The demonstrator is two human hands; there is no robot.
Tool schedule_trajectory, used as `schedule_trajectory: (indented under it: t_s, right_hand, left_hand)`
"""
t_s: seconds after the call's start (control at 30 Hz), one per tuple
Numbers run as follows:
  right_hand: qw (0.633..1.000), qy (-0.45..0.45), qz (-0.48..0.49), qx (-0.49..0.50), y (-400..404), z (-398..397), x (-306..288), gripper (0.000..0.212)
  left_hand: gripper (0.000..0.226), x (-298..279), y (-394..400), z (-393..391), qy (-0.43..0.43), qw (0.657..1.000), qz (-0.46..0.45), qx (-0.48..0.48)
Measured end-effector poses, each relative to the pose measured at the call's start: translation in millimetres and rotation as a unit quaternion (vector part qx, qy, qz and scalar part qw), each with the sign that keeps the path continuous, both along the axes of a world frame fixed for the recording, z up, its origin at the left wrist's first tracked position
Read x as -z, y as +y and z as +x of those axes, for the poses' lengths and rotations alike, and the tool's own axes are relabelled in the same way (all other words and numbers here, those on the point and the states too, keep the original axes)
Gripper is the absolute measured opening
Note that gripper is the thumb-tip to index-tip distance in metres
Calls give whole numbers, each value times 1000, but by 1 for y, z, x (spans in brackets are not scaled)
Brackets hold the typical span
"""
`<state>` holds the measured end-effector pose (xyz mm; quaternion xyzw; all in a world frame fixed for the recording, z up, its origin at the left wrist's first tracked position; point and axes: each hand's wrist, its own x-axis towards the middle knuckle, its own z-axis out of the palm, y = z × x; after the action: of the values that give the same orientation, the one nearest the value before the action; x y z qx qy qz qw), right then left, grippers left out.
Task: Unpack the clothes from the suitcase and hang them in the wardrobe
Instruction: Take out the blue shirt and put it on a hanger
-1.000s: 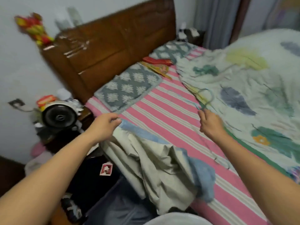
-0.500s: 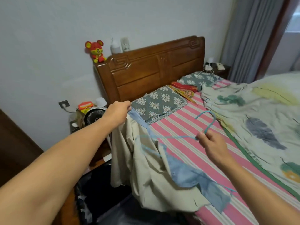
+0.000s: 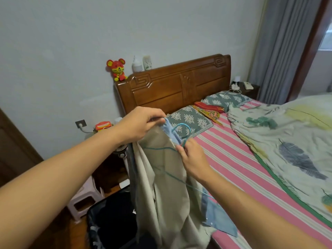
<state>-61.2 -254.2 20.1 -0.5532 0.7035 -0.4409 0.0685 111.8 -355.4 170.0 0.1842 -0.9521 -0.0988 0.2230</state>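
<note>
At the centre of the frame the left hand (image 3: 139,125) pinches the collar of a beige garment (image 3: 167,184) with a blue lining, holding it up over the bed (image 3: 233,159). The right hand (image 3: 193,157) grips a thin teal hanger (image 3: 181,133), its fingers (image 3: 179,150) curled round the wire just beside the collar. The hanger appears not yet seated inside the garment. At lower left the open suitcase (image 3: 109,221) holds dark clothes, so most of the unpacking seems left; no wardrobe is in view.

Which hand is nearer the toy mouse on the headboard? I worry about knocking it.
Left. The left hand holds the shirt collar just below the toy mouse; the right hand holds the hanger lower, toward the bed.
</note>
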Motion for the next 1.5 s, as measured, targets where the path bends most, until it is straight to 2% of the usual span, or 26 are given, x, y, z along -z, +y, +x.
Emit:
schedule_trajectory:
  t_s: [0.1, 0.13, 0.23, 0.3, 0.33, 0.4, 0.47, 0.57, 0.63, 0.7, 0.73, 0.8, 0.87, 0.9, 0.93, 1.0, 1.13, 1.2, 1.37, 1.43, 1.5]
  right_hand:
    - [994, -78, -42, -59, -5, 8, 4, 19]
    - [991, -106, -40, -76, -2, 14, 3, 24]
    - [970, -202, -1, -136, 1, 31, 8, 27]
    - [969, -219, 13, -115, -4, 37, 20, 53]
    - [972, -216, 13, -95, -5, 36, 24, 56]
    - [977, -210, 7, -36, -5, 25, 24, 35]
    - [980, -200, -12, 15, -9, 5, 15, 26]
    - [993, -100, -59, 30, -16, -17, -17, 31]
    - [999, 19, -24, -38, -18, -7, -36, 32]
    - [985, 133, 32, -110, -19, 12, -42, 25]
    - [979, 157, 39, -128, -19, 20, -40, 21]
    - [988, 114, 11, -100, -23, 30, -26, 17]
    - [998, -1, 4, -68, -29, 39, -8, 15]
    - [995, -61, 26, -72, -31, 47, 1, 22]
    - [988, -122, 48, -83, -32, 57, 13, 28]
    - [964, -221, 72, -126, -27, 78, 30, 26]
    - [919, -311, 32, -241, -28, 103, 29, 29]
    - [905, -323, 30, -276, -37, 107, 28, 28]
    - [923, -316, 74, -207, -58, 113, 55, 16]
    - [949, -260, 46, -172, -59, 113, 52, 10]
    - [981, -173, -10, -88, -62, 99, 36, 15]
  left_hand:
    - [14, -8, 5, 17, 37, 998, -42, 12]
    - [15, -11, 9, 20, 53, 997, -50, 22]
    - [16, -25, 29, 28, 96, 994, -17, 48]
    - [16, -34, 44, 36, 120, 990, 49, 60]
    - [15, -37, 48, 41, 133, 986, 77, 61]
    - [14, -39, 47, 54, 144, 984, 97, 37]
    - [14, -37, 34, 72, 130, 988, 78, -23]
    - [14, -28, 7, 93, 113, 985, 61, -118]
    - [14, -24, -4, 93, 112, 981, 74, -144]
    - [12, -27, -7, 89, 83, 983, 71, -147]
    - [11, -29, -7, 87, 54, 987, 63, -140]
    - [11, -32, -8, 87, 5, 991, 52, -120]
    - [11, -31, -6, 89, 21, 992, 69, -102]
    - [11, -30, -3, 89, 42, 991, 84, -90]
    - [11, -28, 1, 88, 60, 991, 97, -76]
    - [13, -22, 11, 86, 75, 989, 117, -53]
    - [14, -13, 25, 94, 30, 986, 162, -31]
    - [15, -14, 26, 105, -10, 983, 180, -33]
    - [16, -18, 32, 128, -25, 977, 208, -34]
    - [12, -17, 31, 140, 0, 979, 191, -70]
    - [10, -13, 27, 156, -5, 984, 119, -134]
